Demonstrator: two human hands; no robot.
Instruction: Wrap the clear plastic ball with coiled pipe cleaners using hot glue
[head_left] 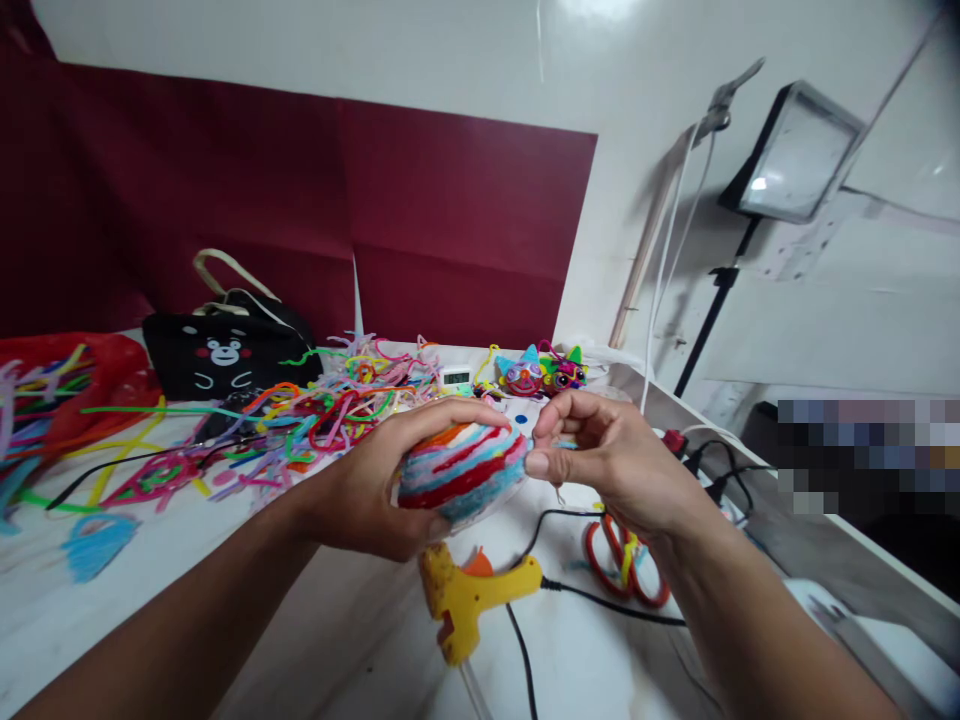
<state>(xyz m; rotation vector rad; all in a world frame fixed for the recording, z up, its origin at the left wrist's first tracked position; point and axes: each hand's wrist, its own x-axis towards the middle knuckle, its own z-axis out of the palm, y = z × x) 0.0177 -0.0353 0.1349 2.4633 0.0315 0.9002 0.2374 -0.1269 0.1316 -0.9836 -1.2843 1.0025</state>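
My left hand [390,470] is wrapped round a rounded piece covered in striped pipe cleaners [461,470], in red, light blue, pink and orange. At its right end, my right hand [592,455] is closed in a pinch, the thumb close to the striped surface. A small thin strand hangs below those fingers; what the fingertips hold is too small to make out. Just beneath the piece lies a yellow hot glue gun [480,595] with a clear glue stick in it. Bent red pipe cleaners [626,565] rest on the table under my right wrist.
Loose pipe cleaners [352,400] heap across the back left, near a black bag [225,350] and a red plastic bag [112,385]. A small digital timer [455,378] and two colourful animal-face crafts [521,372] stand behind. Black cords cross the white table [360,640]. A lamp [802,150] stands right.
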